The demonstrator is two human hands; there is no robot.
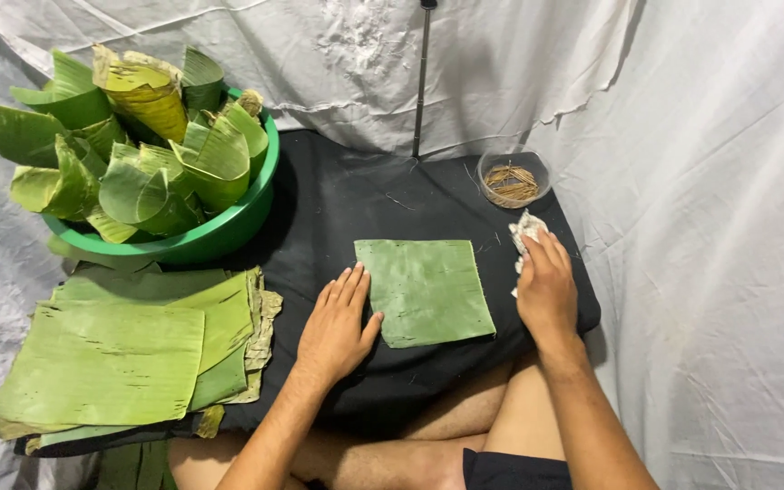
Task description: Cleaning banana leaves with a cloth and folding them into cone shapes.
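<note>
We observe a person seated cross-legged at a black cloth point(356, 195) spread over a low surface, with white sheeting point(710, 181) hung behind and to both sides.

A cut square of banana leaf point(426, 290) lies flat on the black cloth, directly in front of the person and between the two hands.

The left hand point(336, 327) rests palm down on the cloth, fingers extended and held together. It grips nothing; its thumb touches the left edge of the leaf square.

The right hand point(546, 289) lies palm down just right of the leaf square, apart from it. Its fingers press on a crumpled white cloth point(524, 230), which shows beyond the fingertips. We cannot tell whether the fingers close around the cloth or merely rest on it.

Beyond the right hand, near the back edge of the black cloth, stands a small clear bowl point(513, 180) holding thin brown sticks.

At the far left, a green plastic basin point(215, 231) sits partly on the black cloth, filled with rolled and folded banana leaf pieces point(142, 136). In front of the basin lies a stack of flat banana leaf sheets point(111, 358), well apart from the left hand.

A thin dark pole point(422, 77) stands upright against the sheeting at the back.
</note>
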